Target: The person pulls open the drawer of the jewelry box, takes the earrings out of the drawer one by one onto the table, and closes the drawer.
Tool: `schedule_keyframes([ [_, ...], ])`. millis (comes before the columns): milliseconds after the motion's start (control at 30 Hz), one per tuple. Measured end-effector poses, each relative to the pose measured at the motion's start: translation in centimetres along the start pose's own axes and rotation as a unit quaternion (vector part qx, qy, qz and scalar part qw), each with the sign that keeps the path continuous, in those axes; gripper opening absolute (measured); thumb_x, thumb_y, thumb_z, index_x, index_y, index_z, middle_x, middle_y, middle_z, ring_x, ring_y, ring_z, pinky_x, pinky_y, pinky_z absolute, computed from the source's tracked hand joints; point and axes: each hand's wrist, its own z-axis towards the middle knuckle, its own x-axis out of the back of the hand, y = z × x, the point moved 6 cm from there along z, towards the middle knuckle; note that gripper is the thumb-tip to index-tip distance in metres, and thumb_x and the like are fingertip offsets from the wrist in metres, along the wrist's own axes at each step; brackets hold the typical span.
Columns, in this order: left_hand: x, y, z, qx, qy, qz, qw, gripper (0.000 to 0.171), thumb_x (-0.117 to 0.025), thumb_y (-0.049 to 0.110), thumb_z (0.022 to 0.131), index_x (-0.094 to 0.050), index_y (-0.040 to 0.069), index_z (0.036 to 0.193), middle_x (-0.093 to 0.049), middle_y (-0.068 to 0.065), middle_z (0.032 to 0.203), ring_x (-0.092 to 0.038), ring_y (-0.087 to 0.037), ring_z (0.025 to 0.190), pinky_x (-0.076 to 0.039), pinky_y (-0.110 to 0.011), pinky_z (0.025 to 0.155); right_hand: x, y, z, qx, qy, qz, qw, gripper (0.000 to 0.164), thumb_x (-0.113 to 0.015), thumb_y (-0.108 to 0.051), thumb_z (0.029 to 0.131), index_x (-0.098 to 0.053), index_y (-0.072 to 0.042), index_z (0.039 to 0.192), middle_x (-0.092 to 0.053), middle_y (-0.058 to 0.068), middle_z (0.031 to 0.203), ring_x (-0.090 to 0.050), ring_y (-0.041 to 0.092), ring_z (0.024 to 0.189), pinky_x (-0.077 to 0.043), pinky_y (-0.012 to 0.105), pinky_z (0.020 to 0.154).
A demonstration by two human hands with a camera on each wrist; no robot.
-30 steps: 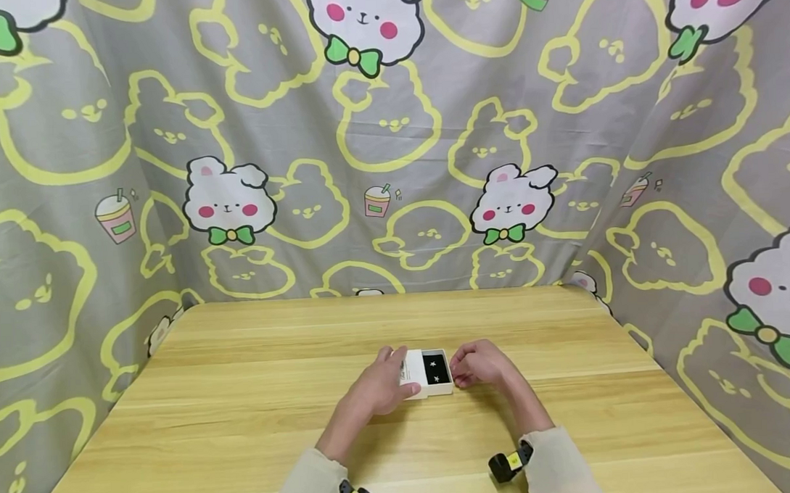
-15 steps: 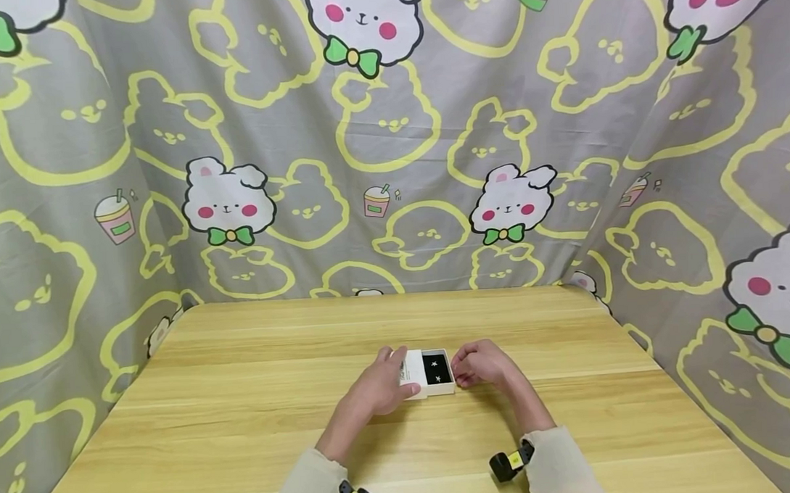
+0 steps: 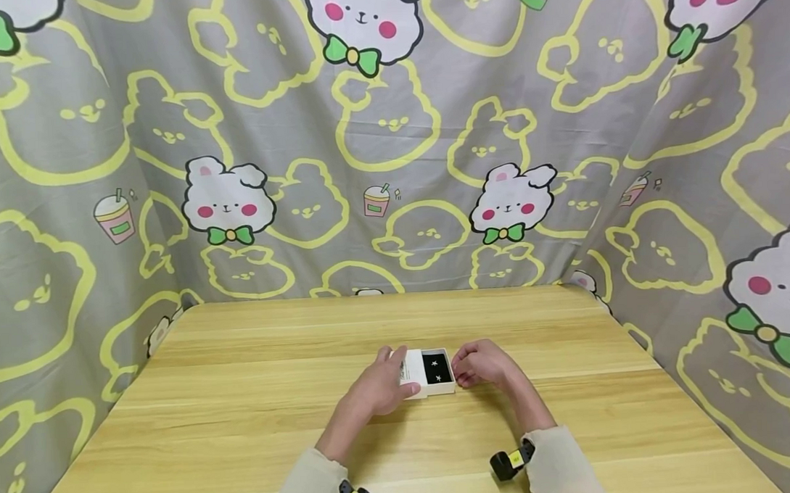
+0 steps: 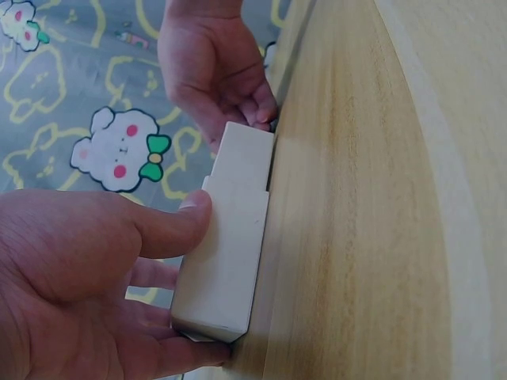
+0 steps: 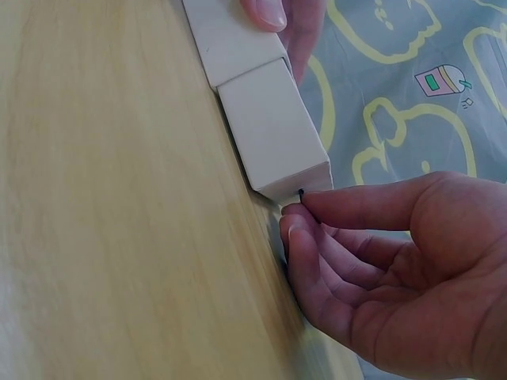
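Note:
A small white jewelry box lies on the wooden table, its inner drawer [image 5: 273, 127] slid partway out of the sleeve [image 3: 415, 365] toward the right. Two silver star-shaped earrings [image 3: 435, 363] show on the black lining [image 3: 429, 372] in the head view. My left hand [image 3: 382, 385] grips the sleeve, thumb on the near side and fingers at the far side and the end. At the drawer's right end, my right hand [image 3: 482, 362] pinches a short black pull cord [image 5: 301, 193] between thumb and forefinger. Its other fingers curl in below.
The wooden table [image 3: 255, 367] stretches around the box on all sides. Grey curtains [image 3: 287, 156] with rabbit and yellow-outline prints hang behind and at both sides. Black cameras [image 3: 505, 465] are strapped at both sleeve cuffs.
The drawer has slid very slightly farther to the right out of the sleeve, and the right hand has shifted a touch with it. The left hand stays put on the sleeve.

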Motion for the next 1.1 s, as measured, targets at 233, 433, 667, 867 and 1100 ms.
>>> schedule_keyframes([
  [233, 0.05, 0.08, 0.01, -0.002, -0.001, 0.003, 1.0, 0.076, -0.07, 0.034, 0.096, -0.035, 0.0, 0.155, -0.039, -0.028, 0.15, -0.063, -0.039, 0.109, -0.052, -0.054, 0.099, 0.05, 0.09, 0.07, 0.001, -0.002, 0.0, 1.0, 0.01, -0.063, 0.006, 0.087, -0.067, 0.01, 0.095, -0.068, 0.013, 0.078, -0.065, 0.019, 0.067, -0.06, 0.031, 0.066],
  [433, 0.11, 0.14, -0.02, -0.001, -0.001, 0.003, 1.0, 0.076, -0.07, 0.034, 0.096, -0.035, 0.001, 0.155, -0.039, -0.028, 0.151, -0.063, -0.04, 0.109, -0.052, -0.054, 0.099, 0.11, 0.1, 0.02, 0.004, -0.005, 0.002, 1.0, 0.011, -0.062, 0.006, 0.087, -0.066, 0.011, 0.095, -0.067, 0.013, 0.079, -0.065, 0.019, 0.067, -0.06, 0.031, 0.068],
  [667, 0.04, 0.1, -0.04, 0.001, -0.002, 0.0, 1.0, 0.077, -0.07, 0.034, 0.096, -0.034, 0.001, 0.155, -0.038, -0.028, 0.152, -0.063, -0.042, 0.112, -0.051, -0.055, 0.101, 0.13, 0.16, 0.05, 0.004, -0.007, 0.005, 1.0, 0.011, -0.061, 0.006, 0.087, -0.065, 0.011, 0.096, -0.066, 0.013, 0.078, -0.065, 0.019, 0.067, -0.06, 0.03, 0.067],
  [867, 0.04, 0.05, -0.03, 0.001, 0.0, -0.003, 1.0, 0.077, -0.071, 0.034, 0.096, -0.035, 0.001, 0.155, -0.038, -0.029, 0.152, -0.062, -0.042, 0.113, -0.05, -0.056, 0.101, 0.12, 0.1, 0.05, 0.004, -0.007, 0.003, 1.0, 0.011, -0.062, 0.006, 0.087, -0.065, 0.011, 0.096, -0.066, 0.013, 0.079, -0.064, 0.019, 0.068, -0.059, 0.03, 0.067],
  [1100, 0.1, 0.05, -0.09, 0.003, -0.001, -0.01, 0.9999, 0.077, -0.07, 0.034, 0.096, -0.034, 0.002, 0.156, -0.037, -0.029, 0.153, -0.061, -0.044, 0.116, -0.049, -0.057, 0.102, 0.14, 0.01, -0.08, 0.004, -0.009, -0.002, 1.0, 0.012, -0.062, 0.005, 0.088, -0.065, 0.012, 0.097, -0.067, 0.014, 0.08, -0.065, 0.02, 0.069, -0.06, 0.031, 0.068],
])
